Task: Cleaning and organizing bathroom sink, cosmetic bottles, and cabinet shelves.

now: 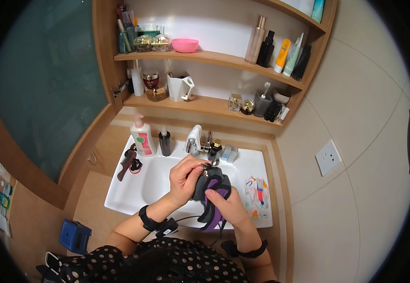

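Over the white sink (pixel 155 184) I hold a soft dark grey and purple fabric item (pixel 220 192), folded or bunched; its exact kind I cannot make out. My left hand (pixel 184 178) is closed at its upper left edge, the fingertips pinching by a small shiny metal part. My right hand (pixel 229 205) wraps its right side, with the thumb pressed on the purple part. The fabric hangs down toward the sink's front rim. Just beyond my fingers stands the faucet (pixel 209 141), partly hidden by things around it.
A pump bottle (pixel 142 139), a dark bottle (pixel 165 143) and a brown comb (pixel 126 164) sit along the sink's left. A clear plastic packet (pixel 257 195) lies on the right rim. Above are cabinet shelves (pixel 205 103) with toiletries; the cabinet door (pixel 49 61) hangs open at left.
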`<state>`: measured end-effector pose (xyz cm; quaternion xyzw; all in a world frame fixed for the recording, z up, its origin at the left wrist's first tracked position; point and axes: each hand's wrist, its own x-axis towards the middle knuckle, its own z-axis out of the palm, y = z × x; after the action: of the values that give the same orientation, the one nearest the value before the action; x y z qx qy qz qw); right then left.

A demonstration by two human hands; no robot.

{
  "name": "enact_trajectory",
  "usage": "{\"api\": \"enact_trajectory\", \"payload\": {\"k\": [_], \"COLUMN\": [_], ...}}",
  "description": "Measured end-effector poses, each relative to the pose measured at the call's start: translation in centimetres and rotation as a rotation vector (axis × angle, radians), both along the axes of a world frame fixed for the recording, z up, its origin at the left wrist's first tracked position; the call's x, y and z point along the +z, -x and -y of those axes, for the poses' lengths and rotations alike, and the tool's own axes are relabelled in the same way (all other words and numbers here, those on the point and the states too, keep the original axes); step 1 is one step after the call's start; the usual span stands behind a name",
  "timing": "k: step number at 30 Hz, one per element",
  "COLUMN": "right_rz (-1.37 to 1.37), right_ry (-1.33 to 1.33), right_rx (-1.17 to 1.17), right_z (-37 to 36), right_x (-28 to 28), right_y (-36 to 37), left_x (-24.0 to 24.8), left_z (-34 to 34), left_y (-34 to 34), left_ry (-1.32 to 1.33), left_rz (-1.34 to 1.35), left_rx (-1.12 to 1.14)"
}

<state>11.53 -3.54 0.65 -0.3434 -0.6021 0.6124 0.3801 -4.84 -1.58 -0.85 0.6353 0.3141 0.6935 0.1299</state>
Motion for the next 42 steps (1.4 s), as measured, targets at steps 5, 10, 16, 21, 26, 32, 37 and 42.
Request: {"api": "enact_trajectory", "payload": {"k": [5, 10, 16, 21, 26, 32, 37, 42], "right_rz": [-0.176, -0.4, -0.195, 0.057, 0.078, 0.19, -0.112, -0.35], "right_ry": [0.199, 0.134, -0.107, -0.435, -0.347, -0.173, 0.12, -0.159], "right_rx": [0.061, -0.247, -0.145, -0.245, -0.209, -0.058, -0.349, -0.236], "right_z": [0.9, -1.1, -2.5, -2.9, -2.7, -0.7, -1.1, -3.5], "right_x": [-2.4, -2.3, -2.4, -4.7, -4.4, -5.6, -7.0, -2.6], "right_y": [0.2, -1.2, 0.8, 2.4, 2.1, 0.5, -2.5, -3.5], "left_x": [0.0, 0.1, -1.5, -1.1, -1.9, -3.4, 0.0, 0.2], "left_z": [-0.6, -1.1, -0.6, -0.9, -0.9, -1.3, -1.7, 0.1], "left_y": [1.5, 1.6, 0.4, -1.6, -0.9, -0.5, 3.2, 0.4], "left_ry": [0.209, 0.416, 0.729, 0.507, 0.566, 0.6, 0.47, 0.592], "left_rz": [0.299, 0.623, 0.807, 0.764, 0.698, 0.73, 0.609, 0.471], "left_rx": [-0.156, -0.492, -0.804, -0.709, -0.63, -0.437, -0.403, -0.462]}}
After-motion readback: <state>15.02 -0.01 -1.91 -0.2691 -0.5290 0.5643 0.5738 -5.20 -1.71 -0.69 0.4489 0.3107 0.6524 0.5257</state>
